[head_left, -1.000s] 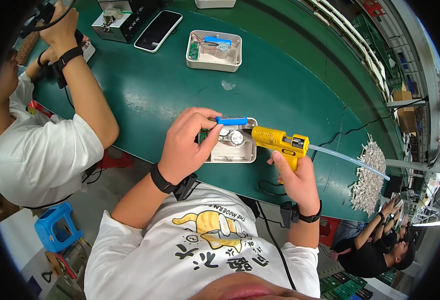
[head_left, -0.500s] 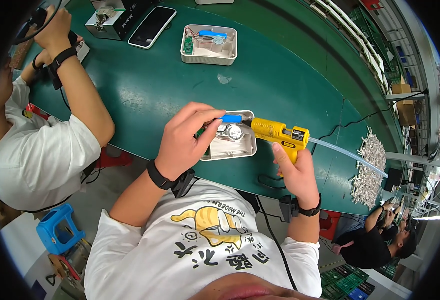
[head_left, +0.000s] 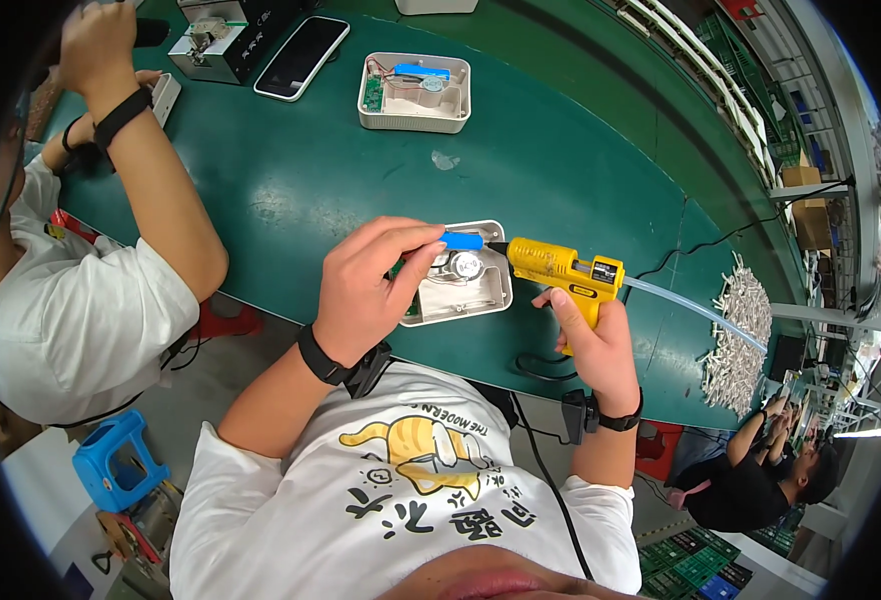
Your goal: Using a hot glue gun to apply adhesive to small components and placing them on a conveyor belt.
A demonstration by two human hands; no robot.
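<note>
Between the thumb and fingers of my left hand (head_left: 376,280) is a blue cylindrical battery (head_left: 463,241), held above an open white plastic housing (head_left: 481,298). A round silver part (head_left: 466,265) and wires lie inside that housing; my hand covers its left end. My right hand (head_left: 599,345) is wrapped round the handle of a yellow hot glue gun (head_left: 566,270). The gun's dark nozzle points left, close to the battery's right end; whether they touch I cannot tell. A clear glue stick (head_left: 696,305) sticks out of the gun's back.
A second open housing (head_left: 416,122) with a blue battery and green board sits farther back. Beside it lie a phone (head_left: 303,58) and a metal-faced box (head_left: 211,50). Small white parts (head_left: 739,340) are heaped at right. A co-worker's arm (head_left: 166,185) reaches over the table at left.
The glue gun has shifted slightly right, its nozzle drawing back a little from the battery. My left hand keeps its hold. At left, the co-worker's raised hand has moved slightly.
</note>
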